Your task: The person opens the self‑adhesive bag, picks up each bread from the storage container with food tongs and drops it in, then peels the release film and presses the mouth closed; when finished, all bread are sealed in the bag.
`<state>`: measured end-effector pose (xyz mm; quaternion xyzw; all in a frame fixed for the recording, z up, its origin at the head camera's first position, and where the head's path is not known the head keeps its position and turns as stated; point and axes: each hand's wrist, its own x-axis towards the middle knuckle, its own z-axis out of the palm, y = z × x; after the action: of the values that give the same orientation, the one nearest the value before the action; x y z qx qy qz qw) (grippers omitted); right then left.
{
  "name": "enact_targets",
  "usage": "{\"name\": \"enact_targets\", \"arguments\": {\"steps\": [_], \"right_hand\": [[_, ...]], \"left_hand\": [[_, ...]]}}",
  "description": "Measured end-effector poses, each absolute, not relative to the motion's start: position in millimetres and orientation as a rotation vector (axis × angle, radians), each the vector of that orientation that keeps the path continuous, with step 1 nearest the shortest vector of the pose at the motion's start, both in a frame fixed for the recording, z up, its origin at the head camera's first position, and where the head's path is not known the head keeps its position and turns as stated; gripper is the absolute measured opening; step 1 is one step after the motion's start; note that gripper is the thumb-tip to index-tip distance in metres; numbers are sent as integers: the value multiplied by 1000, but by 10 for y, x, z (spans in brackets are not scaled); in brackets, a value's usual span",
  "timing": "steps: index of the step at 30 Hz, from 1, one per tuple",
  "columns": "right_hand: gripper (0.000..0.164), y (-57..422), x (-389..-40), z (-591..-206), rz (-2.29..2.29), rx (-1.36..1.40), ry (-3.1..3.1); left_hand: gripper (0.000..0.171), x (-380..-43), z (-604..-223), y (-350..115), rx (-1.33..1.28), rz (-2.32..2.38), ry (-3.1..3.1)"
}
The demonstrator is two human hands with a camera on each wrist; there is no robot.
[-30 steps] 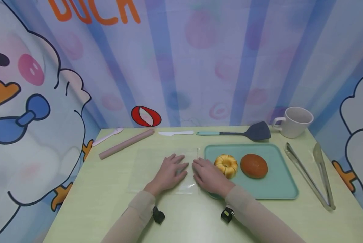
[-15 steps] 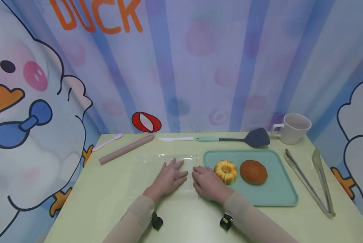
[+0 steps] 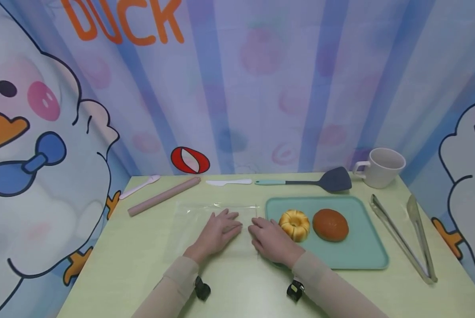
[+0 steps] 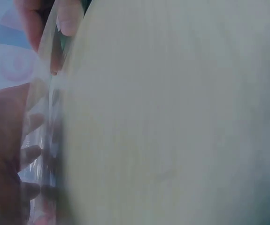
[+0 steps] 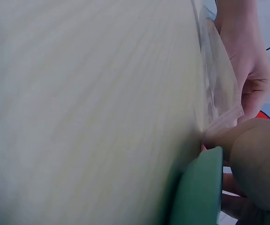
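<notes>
A clear plastic bag (image 3: 181, 238) lies flat on the pale table, its far edge catching light. My left hand (image 3: 212, 236) rests on the bag with its fingers extended to the right; the left wrist view shows those fingers (image 4: 31, 157) through film. At the bag's right edge, my right hand (image 3: 275, 243) pinches the border, and its thumb (image 5: 224, 136) meets the raised edge strip (image 5: 226, 117) in the right wrist view. The right forearm crosses the lower left corner of a green tray (image 3: 360, 254). Beside that hand, a ring-shaped bread (image 3: 294, 225) sits on the tray.
A round brown bun (image 3: 330, 225) shares the tray. Metal tongs (image 3: 404, 240) and a mug (image 3: 382, 168) are at right. Along the back lie a spatula (image 3: 332, 180), white knife (image 3: 229, 182), rolling pin (image 3: 163, 197) and pink spoon (image 3: 139, 186). A curtain (image 3: 261, 110) hangs behind.
The head view has tilted upward, so the table sits lower. My left fingers have drawn closer together and slightly left. My right hand stays at the bag's edge.
</notes>
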<state>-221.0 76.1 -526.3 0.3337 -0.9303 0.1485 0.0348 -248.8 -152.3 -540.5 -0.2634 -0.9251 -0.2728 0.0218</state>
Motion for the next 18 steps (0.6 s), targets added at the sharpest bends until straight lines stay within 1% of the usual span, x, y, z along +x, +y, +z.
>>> {"name": "enact_targets", "arguments": {"steps": [4, 12, 15, 18], "right_hand": [[29, 771, -2223, -5262, 462, 1036, -2830], [30, 771, -2227, -5278, 481, 1044, -2811], [30, 766, -2224, -5299, 474, 1042, -2804], [31, 765, -2234, -5308, 461, 1045, -2797]], "left_hand": [[25, -2518, -5422, -1554, -789, -917, -2828], [15, -2568, -5450, -1617, -763, -977, -2772], [14, -2562, -5455, -1635, -744, -979, -2784], [19, -2566, -5442, -1639, -719, -959, -2811]]}}
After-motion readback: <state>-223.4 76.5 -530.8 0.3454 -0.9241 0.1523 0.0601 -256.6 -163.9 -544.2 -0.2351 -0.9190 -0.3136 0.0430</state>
